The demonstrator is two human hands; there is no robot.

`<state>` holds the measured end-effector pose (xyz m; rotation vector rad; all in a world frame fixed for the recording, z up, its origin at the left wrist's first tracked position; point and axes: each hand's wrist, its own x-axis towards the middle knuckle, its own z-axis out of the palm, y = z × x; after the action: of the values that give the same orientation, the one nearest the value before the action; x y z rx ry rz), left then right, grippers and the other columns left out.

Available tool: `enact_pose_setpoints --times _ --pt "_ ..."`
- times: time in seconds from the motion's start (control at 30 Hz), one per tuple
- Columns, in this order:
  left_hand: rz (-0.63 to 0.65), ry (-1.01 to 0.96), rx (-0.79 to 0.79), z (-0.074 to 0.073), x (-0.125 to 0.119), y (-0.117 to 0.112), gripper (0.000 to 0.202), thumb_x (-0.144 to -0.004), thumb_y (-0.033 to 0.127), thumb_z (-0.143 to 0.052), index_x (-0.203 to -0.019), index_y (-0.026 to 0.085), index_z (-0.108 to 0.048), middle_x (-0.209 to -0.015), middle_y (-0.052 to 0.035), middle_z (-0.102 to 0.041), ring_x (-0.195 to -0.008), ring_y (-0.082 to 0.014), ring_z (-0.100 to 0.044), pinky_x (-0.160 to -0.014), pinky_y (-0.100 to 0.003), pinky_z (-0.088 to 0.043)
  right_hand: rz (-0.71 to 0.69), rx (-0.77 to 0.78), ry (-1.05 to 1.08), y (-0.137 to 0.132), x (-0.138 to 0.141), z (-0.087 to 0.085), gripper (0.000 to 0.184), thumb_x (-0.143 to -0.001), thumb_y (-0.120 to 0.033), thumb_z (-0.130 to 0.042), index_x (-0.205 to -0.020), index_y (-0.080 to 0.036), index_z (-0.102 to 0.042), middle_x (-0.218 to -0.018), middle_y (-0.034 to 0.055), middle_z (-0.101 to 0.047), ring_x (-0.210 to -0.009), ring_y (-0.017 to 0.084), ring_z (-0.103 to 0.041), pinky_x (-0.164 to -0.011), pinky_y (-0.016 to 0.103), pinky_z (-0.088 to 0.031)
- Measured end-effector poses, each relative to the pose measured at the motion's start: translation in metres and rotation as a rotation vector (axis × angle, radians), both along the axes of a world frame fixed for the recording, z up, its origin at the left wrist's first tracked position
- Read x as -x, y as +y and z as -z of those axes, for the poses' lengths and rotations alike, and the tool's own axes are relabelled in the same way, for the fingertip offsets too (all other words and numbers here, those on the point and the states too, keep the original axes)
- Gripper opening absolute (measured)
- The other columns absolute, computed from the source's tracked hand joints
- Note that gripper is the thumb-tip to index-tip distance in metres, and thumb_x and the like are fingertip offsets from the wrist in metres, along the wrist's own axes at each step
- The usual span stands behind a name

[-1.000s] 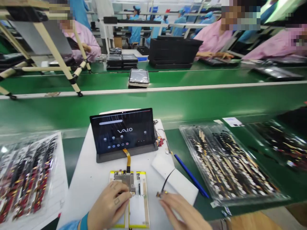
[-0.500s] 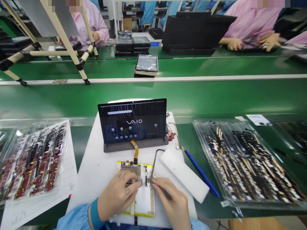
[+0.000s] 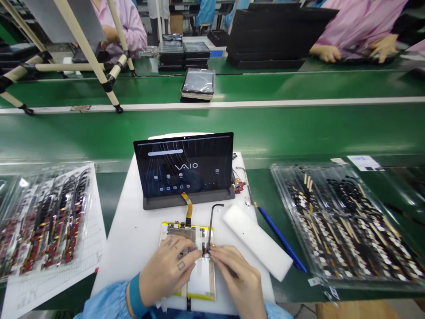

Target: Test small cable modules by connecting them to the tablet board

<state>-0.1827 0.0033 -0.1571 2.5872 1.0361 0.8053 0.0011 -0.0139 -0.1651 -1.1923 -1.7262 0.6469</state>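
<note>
A circuit board [image 3: 181, 231] joined to a flat, white, yellow-edged battery pack [image 3: 201, 281] lies before me. My left hand [image 3: 171, 268] rests over the board, its thumb and index finger closed near the pack's small connectors; whatever lies between them is hidden. Between the fingertips of my right hand [image 3: 237, 274] is the lower end of a thin black cable [image 3: 211, 223], whose bent tip points up and right. An orange ribbon cable [image 3: 187, 206] runs from the board to a lit tablet screen [image 3: 184, 166] propped upright behind it.
Beneath everything is a white work pad [image 3: 129, 235]. A white foam block [image 3: 257, 241] and a blue pen [image 3: 282, 239] lie to the right. Clear trays of parts stand on both sides, the right tray [image 3: 345, 226] and the left tray [image 3: 53, 221]. Across the green bench [image 3: 299, 128], co-workers' hands are busy.
My left thumb and index finger have shifted slightly right, closer to the right fingertips. The black cable stands a little more upright. The whole view has moved slightly.
</note>
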Motion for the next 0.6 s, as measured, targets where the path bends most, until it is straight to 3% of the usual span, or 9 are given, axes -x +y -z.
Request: enact_pose_setpoints --times 0.33,0.6 --pt "0.063 0.052 0.015 -0.0012 -0.0028 -0.0018 0.027 -0.087 0.017 -0.037 -0.109 0.014 -0.052 -0.089 -0.0095 -0.059 -0.078 -0.0217 -0.055 -0.064 -0.036 -0.049 -0.001 0.026 -0.01 -0.0039 -0.0032 0.0026 0.02 -0.084 -0.01 -0.052 -0.092 -0.024 -0.063 -0.085 -0.0002 -0.066 -0.079 0.013 -0.062 -0.069 0.021 -0.055" --pt "0.071 0.041 0.037 0.0012 -0.002 -0.0025 0.026 -0.085 0.015 -0.04 -0.109 0.013 -0.052 -0.091 -0.0103 -0.059 -0.08 -0.0222 -0.055 -0.065 -0.037 -0.049 0.004 0.014 -0.013 -0.0018 -0.0008 0.0012 0.019 -0.083 -0.011 -0.051 -0.09 -0.024 -0.064 -0.083 0.0003 -0.067 -0.076 0.014 -0.062 -0.065 0.023 -0.055"
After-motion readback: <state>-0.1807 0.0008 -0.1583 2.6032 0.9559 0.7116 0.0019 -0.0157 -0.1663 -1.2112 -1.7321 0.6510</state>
